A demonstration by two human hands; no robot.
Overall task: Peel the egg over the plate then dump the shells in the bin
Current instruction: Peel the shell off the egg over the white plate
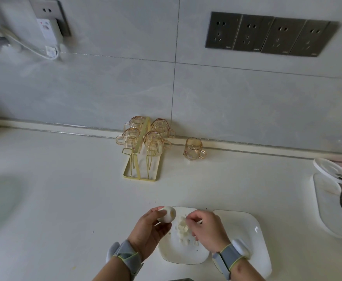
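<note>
My left hand (148,230) holds a white, mostly peeled egg (168,214) at the left edge of a white square plate (183,257). Several shell pieces (184,230) lie heaped on that plate. My right hand (206,230) hovers over the heap with its thumb and fingertips pinched on a small shell fragment (186,217). Both wrists wear grey bands. No bin is in view.
A second white plate (253,230) lies right of the first, partly under my right arm. At the back wall stand a gold rack of amber glass cups (143,138) and one loose cup (194,149). White dishes with a cable (336,201) sit far right.
</note>
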